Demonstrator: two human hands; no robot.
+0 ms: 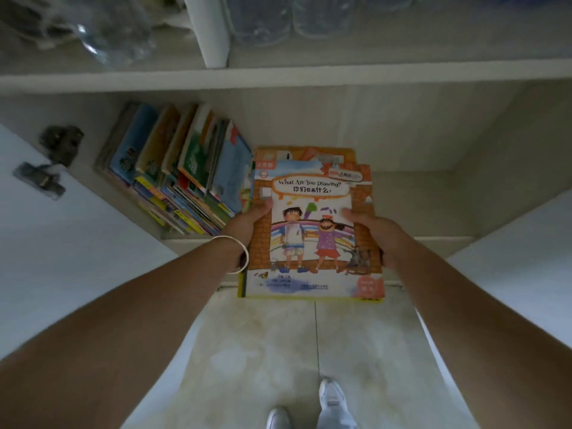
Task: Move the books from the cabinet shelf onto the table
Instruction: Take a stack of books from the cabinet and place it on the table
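At twelve o'clock, your left hand and right hand clasp the book stack; keep it level, thumbs pressing, clearing the shelf.

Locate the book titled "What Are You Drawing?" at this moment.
In the head view, centre: it tops the held stack, gripped between left hand and right hand, right of the shelved books.

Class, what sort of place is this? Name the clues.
Probably a home storage cabinet: children's books leaning on a white shelf, an open door, tiled floor below.
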